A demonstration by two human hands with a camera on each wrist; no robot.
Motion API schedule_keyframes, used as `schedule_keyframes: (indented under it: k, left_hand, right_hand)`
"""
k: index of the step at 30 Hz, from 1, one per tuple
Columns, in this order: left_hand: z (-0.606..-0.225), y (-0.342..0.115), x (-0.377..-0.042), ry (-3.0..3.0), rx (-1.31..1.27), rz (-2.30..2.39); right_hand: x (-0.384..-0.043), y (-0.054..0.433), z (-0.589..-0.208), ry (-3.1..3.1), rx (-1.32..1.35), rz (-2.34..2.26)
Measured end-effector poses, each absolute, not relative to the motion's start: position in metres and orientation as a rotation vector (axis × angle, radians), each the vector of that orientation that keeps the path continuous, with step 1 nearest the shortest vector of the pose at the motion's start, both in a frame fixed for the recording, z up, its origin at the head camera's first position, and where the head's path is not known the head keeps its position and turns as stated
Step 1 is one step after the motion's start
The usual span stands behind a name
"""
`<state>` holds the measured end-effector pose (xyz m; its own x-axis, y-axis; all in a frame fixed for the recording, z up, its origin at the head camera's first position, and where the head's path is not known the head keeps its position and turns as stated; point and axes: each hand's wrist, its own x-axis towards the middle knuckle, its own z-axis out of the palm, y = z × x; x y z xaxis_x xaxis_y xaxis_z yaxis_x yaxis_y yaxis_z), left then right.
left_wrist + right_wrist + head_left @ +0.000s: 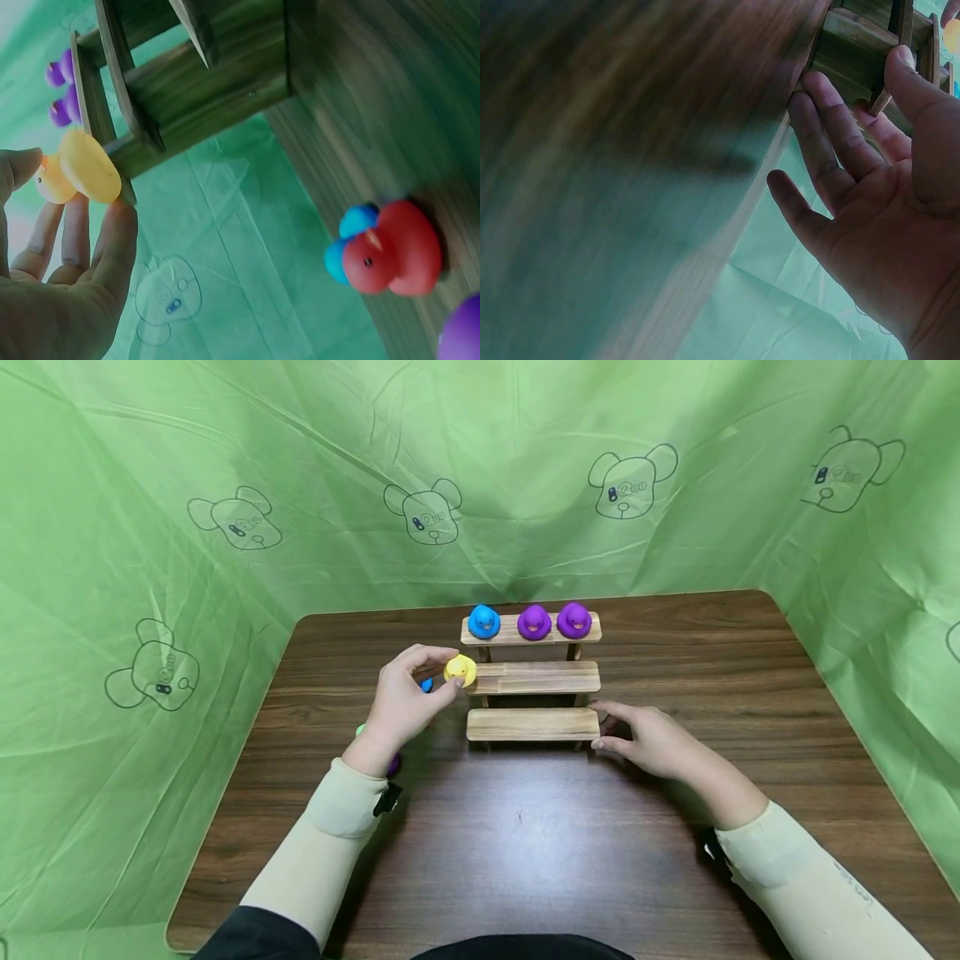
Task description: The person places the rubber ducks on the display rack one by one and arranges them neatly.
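Note:
My left hand point(407, 695) pinches a yellow rubber duck point(461, 670) between thumb and fingers, at the left end of the middle step of a three-step wooden stand point(534, 724). In the left wrist view the yellow duck point(90, 166) is tilted in the fingertips, close to the stand's side. My right hand point(651, 739) is at the right end of the bottom step, thumb at its front edge and index finger at its back. The right wrist view shows the other fingers of that hand point(900, 202) spread loosely beside the stand point(855, 49).
On the top step sit a blue duck point(483, 622) and two purple ducks point(534, 622). Left of the stand, partly hidden by my left arm, are a red duck point(405, 251), a blue one point(356, 221) and a purple one point(463, 334). Green cloth point(517, 468) surrounds the wooden table point(517, 835).

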<state>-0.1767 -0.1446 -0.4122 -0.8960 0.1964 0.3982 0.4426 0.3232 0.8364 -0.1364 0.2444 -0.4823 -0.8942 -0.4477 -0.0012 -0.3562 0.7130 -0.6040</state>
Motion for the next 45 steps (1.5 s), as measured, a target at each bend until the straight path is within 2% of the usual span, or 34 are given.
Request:
schedule_keyframes:
  k: [45]
  left_hand:
    - [-0.42,-0.034,-0.186,-2.49,-0.895,-1.318]
  right_hand:
    - [-0.137,0.245,-0.484,2.765,-0.668,-0.95]
